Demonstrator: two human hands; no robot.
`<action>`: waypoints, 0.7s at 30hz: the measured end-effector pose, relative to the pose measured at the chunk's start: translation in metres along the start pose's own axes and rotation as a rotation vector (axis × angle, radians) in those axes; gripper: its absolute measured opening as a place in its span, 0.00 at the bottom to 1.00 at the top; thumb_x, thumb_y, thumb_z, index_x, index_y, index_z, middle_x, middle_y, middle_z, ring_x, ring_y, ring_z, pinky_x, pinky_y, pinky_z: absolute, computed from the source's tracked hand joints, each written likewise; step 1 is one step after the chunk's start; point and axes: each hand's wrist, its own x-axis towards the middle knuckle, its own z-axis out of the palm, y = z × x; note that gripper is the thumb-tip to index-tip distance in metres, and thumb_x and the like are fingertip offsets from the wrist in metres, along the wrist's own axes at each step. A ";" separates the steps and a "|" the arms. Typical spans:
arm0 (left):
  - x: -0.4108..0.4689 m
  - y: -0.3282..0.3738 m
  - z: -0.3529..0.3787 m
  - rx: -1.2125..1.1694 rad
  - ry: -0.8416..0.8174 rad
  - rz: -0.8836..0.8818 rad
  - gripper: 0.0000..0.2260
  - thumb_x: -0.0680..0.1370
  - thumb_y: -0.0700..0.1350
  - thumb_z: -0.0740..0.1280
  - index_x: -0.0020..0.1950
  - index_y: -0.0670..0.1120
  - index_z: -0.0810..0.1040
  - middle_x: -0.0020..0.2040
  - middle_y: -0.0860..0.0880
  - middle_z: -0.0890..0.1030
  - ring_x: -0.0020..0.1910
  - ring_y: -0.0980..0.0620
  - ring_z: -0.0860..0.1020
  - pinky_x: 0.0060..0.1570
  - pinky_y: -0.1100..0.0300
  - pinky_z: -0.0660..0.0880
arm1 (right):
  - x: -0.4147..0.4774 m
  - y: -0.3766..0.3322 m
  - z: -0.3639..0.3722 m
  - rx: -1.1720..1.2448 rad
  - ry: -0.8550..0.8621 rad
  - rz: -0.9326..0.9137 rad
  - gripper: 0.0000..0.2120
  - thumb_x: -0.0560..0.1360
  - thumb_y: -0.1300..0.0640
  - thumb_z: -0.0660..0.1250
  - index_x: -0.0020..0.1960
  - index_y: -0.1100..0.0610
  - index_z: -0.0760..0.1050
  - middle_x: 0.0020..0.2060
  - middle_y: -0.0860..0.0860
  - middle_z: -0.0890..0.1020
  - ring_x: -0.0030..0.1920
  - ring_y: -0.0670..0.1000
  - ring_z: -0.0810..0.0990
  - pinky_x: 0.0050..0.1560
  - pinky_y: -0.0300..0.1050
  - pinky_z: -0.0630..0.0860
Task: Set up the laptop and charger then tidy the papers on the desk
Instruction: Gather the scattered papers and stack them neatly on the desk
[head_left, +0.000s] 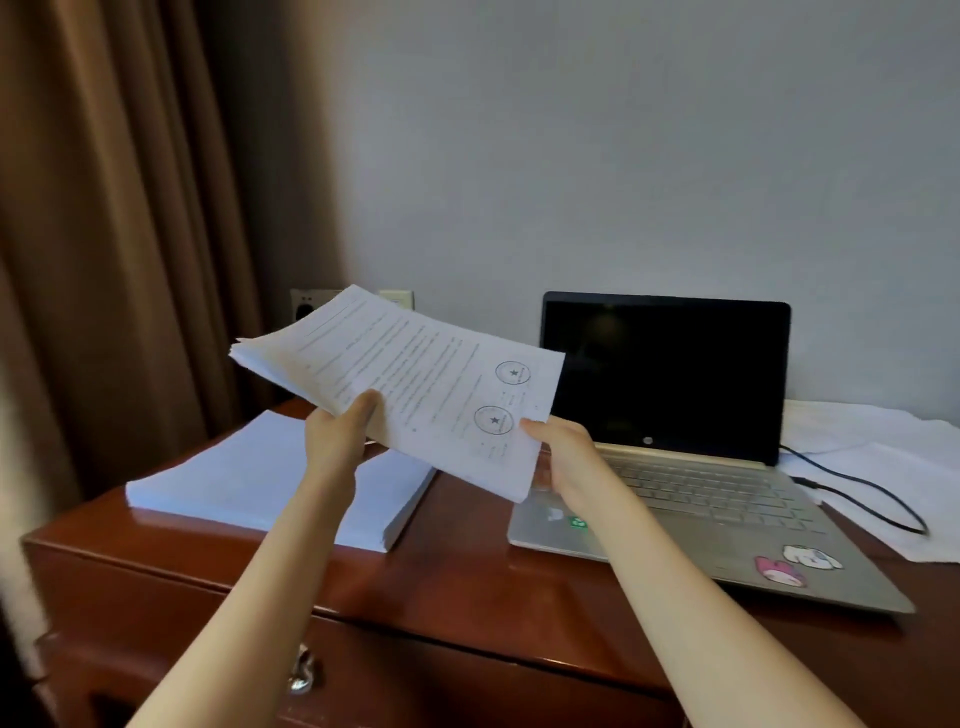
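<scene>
While both arms reach forward over the reddish-brown wooden worktop (457, 561), the person holds a sheaf of printed papers (415, 379) in the air above it, tilted so that its far left corner sits highest. The left hand (340, 431) pinches the sheaf's near edge, thumb on top and fingers hidden beneath, and the right hand (563, 454) clamps the near right corner in the same way, thumb lying on the top sheet. That top sheet carries lines of small text and two round stamps with stars, too blurred to read. Below the sheaf, on the left part of the worktop, lies a thick, squared stack of white paper (260, 483), flat and apart from the raised sheets. To the right stands an open silver laptop (717, 499), its screen dark and upright near the pale wall (623, 156), with cartoon stickers on its palm rest. A black charger cable (872, 499) runs from the laptop's right side and loops across loose white sheets (893, 467) spread over the right end of the worktop. Behind the raised papers, a wall socket plate (304, 304) shows partly at the foot of the wall. A brown curtain (119, 234) hangs along the left, and a metal drawer handle (304, 673) shows on the front of the worktop, low in view.
</scene>
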 end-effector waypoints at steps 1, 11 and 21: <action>0.004 -0.002 -0.012 0.000 0.048 -0.011 0.17 0.78 0.39 0.63 0.67 0.41 0.69 0.59 0.45 0.76 0.52 0.46 0.76 0.42 0.55 0.75 | -0.001 0.002 0.008 -0.045 -0.037 0.021 0.09 0.78 0.63 0.62 0.56 0.60 0.76 0.42 0.53 0.80 0.38 0.51 0.78 0.30 0.40 0.72; 0.027 -0.022 -0.087 0.162 0.367 -0.104 0.16 0.78 0.41 0.64 0.65 0.40 0.70 0.61 0.42 0.76 0.59 0.40 0.75 0.58 0.49 0.74 | 0.004 0.031 0.077 -0.155 -0.109 0.158 0.10 0.75 0.66 0.65 0.57 0.64 0.75 0.40 0.56 0.78 0.20 0.44 0.68 0.18 0.31 0.60; 0.027 -0.035 -0.103 0.384 0.448 -0.209 0.33 0.73 0.40 0.69 0.72 0.36 0.55 0.62 0.36 0.73 0.59 0.39 0.74 0.56 0.51 0.73 | 0.021 0.052 0.096 -0.080 -0.029 0.256 0.09 0.73 0.73 0.64 0.54 0.69 0.72 0.35 0.59 0.75 0.29 0.53 0.77 0.19 0.34 0.72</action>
